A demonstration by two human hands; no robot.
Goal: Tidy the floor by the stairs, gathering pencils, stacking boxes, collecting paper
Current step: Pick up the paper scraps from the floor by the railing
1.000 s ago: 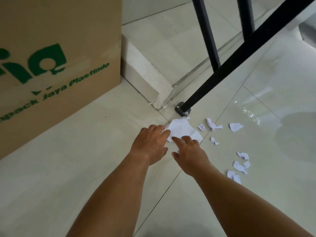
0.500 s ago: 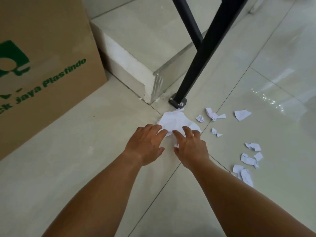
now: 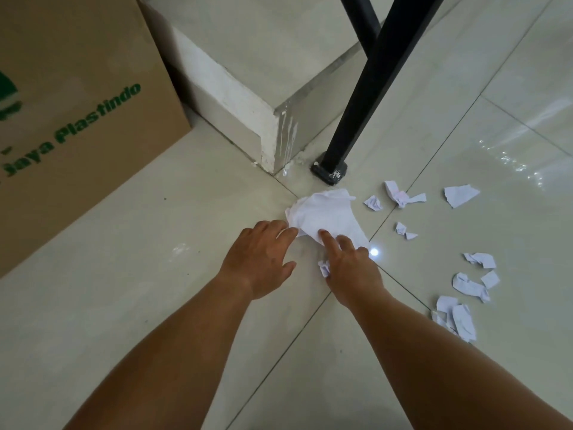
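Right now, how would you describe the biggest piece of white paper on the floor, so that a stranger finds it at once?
Find the black post foot beside the corner of the white step. Just in front of it lies the big crumpled sheet, with the left hand and right hand touching its near edge. It is far larger than the small torn scraps scattered to its right.

Left hand [image 3: 259, 256]: palm down on the tiled floor [image 3: 124, 274], fingertips touching the near left edge of the crumpled sheet [image 3: 325, 214].
Right hand [image 3: 350, 268]: forefinger pressed on the sheet's near edge; a small scrap [image 3: 324, 269] just beside the thumb.
Torn scraps [image 3: 460, 195]: strewn to the right, well apart.
Black post [image 3: 366, 85]: foot just beyond the sheet, beside the stair step [image 3: 235, 97].
Cardboard box [image 3: 71, 97]: left, green lettering.
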